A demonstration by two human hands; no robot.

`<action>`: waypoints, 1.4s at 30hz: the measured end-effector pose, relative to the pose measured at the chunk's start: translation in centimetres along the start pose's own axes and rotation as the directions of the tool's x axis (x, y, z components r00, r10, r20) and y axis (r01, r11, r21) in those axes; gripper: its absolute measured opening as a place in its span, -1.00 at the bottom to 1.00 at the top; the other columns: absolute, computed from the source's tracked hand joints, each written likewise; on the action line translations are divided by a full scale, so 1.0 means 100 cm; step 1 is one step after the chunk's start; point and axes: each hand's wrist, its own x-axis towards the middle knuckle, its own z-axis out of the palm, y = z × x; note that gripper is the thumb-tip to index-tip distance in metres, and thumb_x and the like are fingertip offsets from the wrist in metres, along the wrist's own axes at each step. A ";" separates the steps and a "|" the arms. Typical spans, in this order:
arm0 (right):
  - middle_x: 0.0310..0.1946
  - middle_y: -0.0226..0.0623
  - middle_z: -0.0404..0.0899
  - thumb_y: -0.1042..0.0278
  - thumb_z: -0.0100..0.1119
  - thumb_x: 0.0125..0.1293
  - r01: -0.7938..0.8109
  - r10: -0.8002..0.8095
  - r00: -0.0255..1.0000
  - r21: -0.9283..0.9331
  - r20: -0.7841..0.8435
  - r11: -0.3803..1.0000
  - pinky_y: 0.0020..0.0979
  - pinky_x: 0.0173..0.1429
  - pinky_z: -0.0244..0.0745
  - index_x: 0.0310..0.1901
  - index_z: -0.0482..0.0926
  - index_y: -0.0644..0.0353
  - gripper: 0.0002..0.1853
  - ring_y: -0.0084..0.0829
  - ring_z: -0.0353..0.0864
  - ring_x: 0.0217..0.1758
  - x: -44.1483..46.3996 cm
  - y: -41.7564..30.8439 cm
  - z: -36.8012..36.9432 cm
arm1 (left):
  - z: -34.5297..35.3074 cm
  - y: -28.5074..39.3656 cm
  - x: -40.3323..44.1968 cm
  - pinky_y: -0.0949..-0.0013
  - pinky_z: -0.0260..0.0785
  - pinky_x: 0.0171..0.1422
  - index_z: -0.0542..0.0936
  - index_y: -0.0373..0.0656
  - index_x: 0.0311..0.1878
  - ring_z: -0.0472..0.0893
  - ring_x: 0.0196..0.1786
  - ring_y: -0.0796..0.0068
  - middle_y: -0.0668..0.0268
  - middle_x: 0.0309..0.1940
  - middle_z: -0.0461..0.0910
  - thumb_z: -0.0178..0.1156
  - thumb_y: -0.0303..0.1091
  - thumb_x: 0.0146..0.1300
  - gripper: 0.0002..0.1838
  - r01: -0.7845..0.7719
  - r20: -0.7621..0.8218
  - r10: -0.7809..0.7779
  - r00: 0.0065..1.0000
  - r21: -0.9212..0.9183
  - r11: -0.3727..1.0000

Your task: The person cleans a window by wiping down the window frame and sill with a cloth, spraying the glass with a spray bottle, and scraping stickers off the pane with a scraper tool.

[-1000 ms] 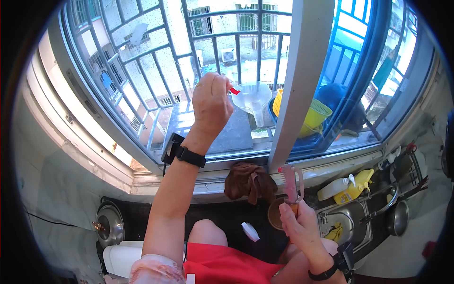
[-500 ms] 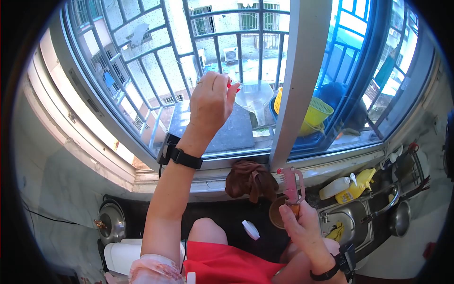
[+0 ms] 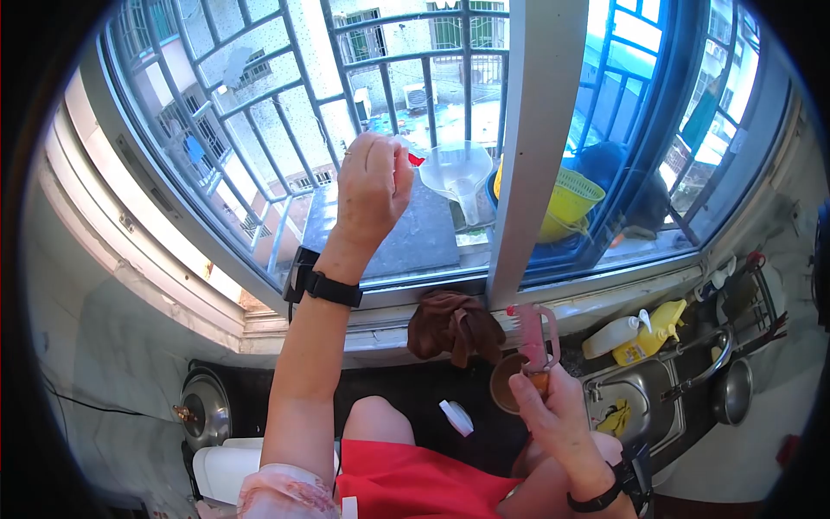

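My left hand [image 3: 373, 186] is raised in front of the barred window, fingers closed on a small red object [image 3: 416, 160] whose tip shows at the fingertips. Just right of it, beyond the hand, is a clear plastic funnel-shaped container [image 3: 458, 173]. Lower right, my right hand [image 3: 553, 408] is wrapped round the orange-brown end of a pink, toothed tool [image 3: 536, 337], held upright. Beside that tool is a round brown bowl [image 3: 504, 385]. A brown cloth [image 3: 454, 329] lies bunched on the sill.
A white object [image 3: 456, 418] lies on the dark counter [image 3: 380, 381]. At right are a white bottle [image 3: 612, 337], a yellow bottle [image 3: 654, 333], a sink [image 3: 631, 402] and a metal pan [image 3: 733, 392]. A metal lid [image 3: 206, 405] sits left. The window post [image 3: 545, 130] stands centrally.
My left hand has shifted slightly left, still pinching the red object. The window view has moved a little leftward. My right hand stays nearly in place with the pink tool.
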 end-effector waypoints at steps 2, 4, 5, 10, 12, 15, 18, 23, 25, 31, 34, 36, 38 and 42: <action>-0.63 -0.52 0.44 0.31 0.19 0.39 0.010 -0.010 1.000 -0.008 -0.012 1.000 -0.57 -0.56 0.24 -0.17 0.49 0.22 -0.83 -0.72 0.37 -0.65 0.000 0.000 -0.001 | -0.001 -0.003 -0.002 0.25 0.43 -0.24 0.46 -0.28 -0.34 0.54 -0.34 0.17 0.13 -0.41 0.51 0.22 -0.67 0.09 -0.86 -0.008 -0.002 0.008 1.000 -0.017 1.000; -0.63 -0.46 0.45 0.31 0.21 0.38 0.006 -0.006 1.000 -0.003 -0.030 1.000 -0.53 -0.54 0.24 -0.15 0.51 0.24 -0.82 -0.67 0.36 -0.65 0.001 0.002 -0.002 | -0.001 -0.004 -0.004 0.27 0.42 -0.25 0.47 -0.27 -0.34 0.54 -0.35 0.18 0.14 -0.42 0.50 0.22 -0.67 0.09 -0.86 -0.026 -0.016 0.025 1.000 -0.032 0.999; -0.64 -0.40 0.46 0.30 0.24 0.36 -0.002 0.003 0.999 0.004 -0.042 1.000 -0.48 -0.53 0.24 -0.13 0.53 0.25 -0.79 -0.61 0.35 -0.65 0.000 0.002 -0.003 | -0.001 -0.005 -0.004 0.29 0.42 -0.26 0.47 -0.27 -0.34 0.53 -0.37 0.19 0.15 -0.43 0.49 0.22 -0.67 0.09 -0.86 -0.039 -0.028 0.038 0.999 -0.039 0.998; -0.66 -0.37 0.44 0.30 0.27 0.35 -0.001 0.001 0.998 0.001 -0.069 1.000 -0.44 -0.52 0.24 -0.11 0.55 0.25 -0.78 -0.57 0.31 -0.65 0.000 0.004 -0.006 | -0.012 -0.004 -0.037 0.39 0.36 -0.38 0.50 -0.24 -0.32 0.48 -0.47 0.34 0.21 -0.47 0.47 0.29 -0.57 0.16 -0.87 0.144 0.030 -0.142 0.989 -0.067 0.987; -0.66 -0.37 0.42 0.31 0.26 0.35 -0.002 0.003 0.998 0.029 -0.062 1.000 -0.45 -0.52 0.24 -0.11 0.55 0.25 -0.79 -0.58 0.30 -0.65 0.000 0.004 -0.004 | -0.011 0.000 -0.046 0.42 0.32 -0.42 0.51 -0.23 -0.33 0.46 -0.51 0.42 0.23 -0.49 0.46 0.36 -0.48 0.17 -0.83 0.285 0.044 -0.282 0.958 -0.087 0.955; -0.65 -0.36 0.42 0.31 0.26 0.35 -0.051 0.051 0.999 0.013 -0.010 0.999 -0.45 -0.51 0.24 -0.08 0.55 0.25 -0.78 -0.59 0.30 -0.65 0.001 -0.002 -0.001 | -0.014 0.012 -0.019 0.41 0.28 -0.51 0.54 -0.22 -0.44 0.44 -0.60 0.45 0.29 -0.64 0.44 0.43 -0.18 0.18 -0.66 0.387 0.077 -0.390 0.918 0.055 0.921; -0.64 -0.36 0.43 0.31 0.26 0.35 -0.026 0.026 1.000 -0.011 0.006 1.000 -0.46 -0.50 0.26 -0.05 0.55 0.24 -0.76 -0.59 0.30 -0.64 0.003 -0.006 0.004 | -0.013 0.020 -0.001 0.34 0.28 -0.54 0.53 -0.22 -0.51 0.46 -0.68 0.35 0.27 -0.74 0.43 0.35 -0.04 0.23 -0.57 0.445 0.095 -0.464 0.881 0.170 0.879; -0.62 -0.31 0.47 0.30 0.28 0.33 0.028 -0.026 0.999 -0.107 0.019 0.994 -0.44 -0.48 0.29 -0.03 0.54 0.23 -0.73 -0.53 0.35 -0.64 0.007 -0.004 0.005 | -0.007 0.025 0.012 0.23 0.35 -0.50 0.51 -0.23 -0.52 0.52 -0.64 0.18 0.18 -0.71 0.49 0.30 -0.11 0.27 -0.60 0.459 0.139 -0.496 0.857 0.230 0.858; -0.61 -0.29 0.49 0.29 0.28 0.33 0.024 -0.022 1.000 -0.116 0.020 0.993 -0.43 -0.48 0.31 -0.03 0.54 0.23 -0.73 -0.51 0.39 -0.64 0.008 -0.004 0.005 | -0.004 0.023 0.011 0.21 0.37 -0.48 0.51 -0.24 -0.51 0.54 -0.62 0.14 0.16 -0.68 0.51 0.29 -0.20 0.25 -0.67 0.451 0.131 -0.491 0.861 0.245 0.858; -0.56 -0.25 0.55 0.29 0.28 0.32 0.048 -0.046 0.999 -0.126 0.020 0.991 -0.42 -0.47 0.34 -0.04 0.54 0.24 -0.73 -0.47 0.45 -0.63 0.009 -0.003 0.005 | 0.003 0.021 0.004 0.22 0.38 -0.46 0.50 -0.24 -0.49 0.55 -0.56 0.12 0.14 -0.61 0.53 0.26 -0.45 0.15 -0.84 0.410 0.068 -0.416 0.907 0.083 0.908; -0.57 -0.27 0.54 0.30 0.28 0.33 0.040 -0.039 0.999 -0.134 0.012 0.990 -0.42 -0.48 0.33 -0.04 0.54 0.24 -0.73 -0.48 0.44 -0.63 0.008 -0.007 0.004 | 0.006 0.018 -0.002 0.28 0.35 -0.48 0.47 -0.23 -0.50 0.51 -0.59 0.18 0.17 -0.63 0.49 0.25 -0.52 0.11 -0.85 0.362 -0.011 -0.362 0.932 0.004 0.932; -0.58 -0.29 0.52 0.31 0.28 0.33 0.051 -0.051 0.999 -0.133 0.007 0.990 -0.43 -0.49 0.32 -0.04 0.54 0.24 -0.74 -0.50 0.42 -0.63 0.007 -0.006 0.004 | 0.008 0.015 -0.007 0.31 0.33 -0.49 0.45 -0.22 -0.51 0.48 -0.61 0.23 0.19 -0.64 0.45 0.25 -0.55 0.09 -0.84 0.322 -0.060 -0.323 0.945 -0.024 0.947; -0.59 -0.30 0.50 0.31 0.28 0.33 0.028 -0.027 1.000 -0.111 0.005 0.993 -0.44 -0.49 0.30 -0.03 0.54 0.23 -0.73 -0.52 0.40 -0.63 0.007 -0.002 0.003 | 0.009 0.012 -0.010 0.35 0.30 -0.50 0.44 -0.21 -0.52 0.46 -0.62 0.29 0.21 -0.65 0.43 0.24 -0.57 0.07 -0.84 0.287 -0.091 -0.290 0.953 -0.039 0.957; -0.61 -0.32 0.48 0.31 0.28 0.33 0.028 -0.028 1.000 -0.078 0.003 0.997 -0.45 -0.50 0.27 -0.02 0.54 0.22 -0.73 -0.55 0.35 -0.65 0.006 0.000 0.002 | 0.010 0.006 -0.018 0.36 0.30 -0.51 0.45 -0.20 -0.51 0.46 -0.62 0.32 0.23 -0.64 0.44 0.23 -0.58 0.07 -0.85 0.205 -0.107 -0.212 0.971 -0.066 0.976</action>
